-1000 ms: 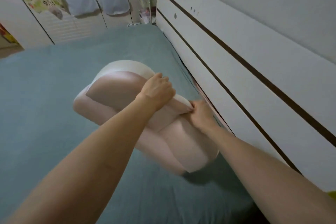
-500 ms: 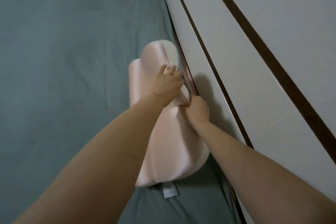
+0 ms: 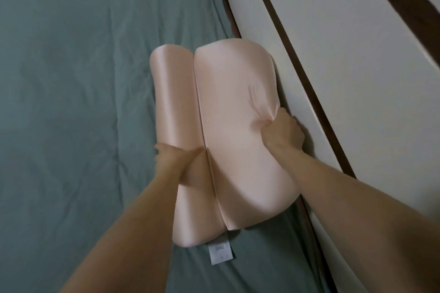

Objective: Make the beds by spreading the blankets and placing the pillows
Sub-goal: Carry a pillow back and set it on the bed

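The right hand point(image 3: 283, 132) is curled tight on the pillow's point(image 3: 233, 131) edge nearest the headboard point(image 3: 345, 78), bunching the satin cover so that small creases fan out from the grip. The left hand point(image 3: 176, 157) lies on the pillow's other, lower lobe, its thumb pushed into the groove between the two lobes and its fingers wrapping over the outer side; their tips are out of sight, but the hand appears to clasp that lobe rather than lie flat on it.

The pillow is a contoured one in a pale pink, glossy case, with a narrow raised roll on the left and a broader, rounder hump on the right, parted by a long seam-like crease. A white label point(image 3: 220, 252) sticks out from under its near end and lies flat on the sheet.

The pillow lies lengthwise on the grey-green fitted sheet point(image 3: 71, 78) of the bed, its right side pressed up to the white headboard with dark brown stripes. The hands hold it at about its middle, one on each long side, with both bare forearms reaching in from the lower edge of the view.
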Motion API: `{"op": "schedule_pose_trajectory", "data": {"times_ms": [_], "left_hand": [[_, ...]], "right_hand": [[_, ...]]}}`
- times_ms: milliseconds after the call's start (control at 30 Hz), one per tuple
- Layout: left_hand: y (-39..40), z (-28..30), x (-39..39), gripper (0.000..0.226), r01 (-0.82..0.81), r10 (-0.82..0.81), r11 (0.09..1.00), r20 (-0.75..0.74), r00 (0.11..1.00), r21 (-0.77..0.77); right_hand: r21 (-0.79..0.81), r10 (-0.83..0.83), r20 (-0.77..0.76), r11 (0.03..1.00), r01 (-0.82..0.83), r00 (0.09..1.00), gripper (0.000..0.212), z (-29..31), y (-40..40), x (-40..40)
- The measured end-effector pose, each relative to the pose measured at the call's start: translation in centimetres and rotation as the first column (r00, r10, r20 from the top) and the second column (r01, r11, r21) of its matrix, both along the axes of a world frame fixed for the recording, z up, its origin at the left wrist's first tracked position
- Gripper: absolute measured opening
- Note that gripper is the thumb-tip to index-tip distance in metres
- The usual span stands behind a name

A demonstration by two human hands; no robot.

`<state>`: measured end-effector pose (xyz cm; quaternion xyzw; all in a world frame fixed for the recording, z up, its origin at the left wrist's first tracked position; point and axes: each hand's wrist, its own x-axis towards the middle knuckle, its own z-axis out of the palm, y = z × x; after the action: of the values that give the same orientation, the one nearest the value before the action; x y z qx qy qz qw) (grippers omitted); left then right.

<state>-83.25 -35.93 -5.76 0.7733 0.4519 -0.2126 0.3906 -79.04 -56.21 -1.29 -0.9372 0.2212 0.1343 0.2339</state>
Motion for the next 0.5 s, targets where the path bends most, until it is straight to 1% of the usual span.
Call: {"op": "schedule_pose_trajectory", "data": {"times_ms": [67, 133, 167, 200, 300, 367, 433, 500], "left_hand": [[0.5, -1.4, -1.0, 0.129, -0.151, 0.151, 0.984, -0.01, 0.989, -0.099], [0.9, -2.1, -1.6, 0.137, -0.233, 0.231, 0.959, -0.032, 0.972, -0.163], [1.1, -2.4, -1.8, 0.132, -0.251, 0.247, 0.949, -0.048, 0.968, -0.189], [1.4, -2.5, -1.9, 0.122, -0.267, 0.26, 0.939, -0.059, 0.964, -0.219], [2.0, -2.6, -1.9, 0.098, -0.301, 0.295, 0.903, -0.068, 0.953, -0.307], [1.7, -2.2, -2.2, 0.087, -0.295, 0.308, 0.907, -0.005, 0.951, -0.3], [1.2, -1.1, -2.4, 0.083, -0.267, 0.294, 0.94, 0.11, 0.949, -0.212], [1.6, 0.3, -2.4, 0.085, -0.246, 0.265, 0.963, 0.232, 0.936, -0.108]], "right_hand": [[-0.037, -0.002, 0.005, 0.999, 0.002, 1.0, 0.034, -1.0, 0.1, -0.2], [-0.07, 0.0, 0.032, 0.998, 0.002, 0.999, 0.035, -1.9, 0.2, -0.4], [-0.084, 0.001, 0.051, 0.996, 0.004, 0.999, 0.036, -2.3, 0.3, -0.6], [-0.092, 0.001, 0.074, 0.996, 0.006, 0.997, 0.035, -2.6, 0.3, -0.7], [-0.067, -0.022, 0.148, 0.997, 0.033, 0.989, 0.031, -2.4, 0.5, -0.8], [-0.033, -0.025, 0.186, 0.999, 0.032, 0.982, 0.028, -1.7, 0.9, -0.8], [0.003, -0.015, 0.211, 1.0, 0.015, 0.977, 0.026, -1.0, 1.3, -0.8], [0.041, -0.014, 0.221, 0.999, 0.006, 0.975, 0.024, -0.4, 1.5, -0.8]]}}
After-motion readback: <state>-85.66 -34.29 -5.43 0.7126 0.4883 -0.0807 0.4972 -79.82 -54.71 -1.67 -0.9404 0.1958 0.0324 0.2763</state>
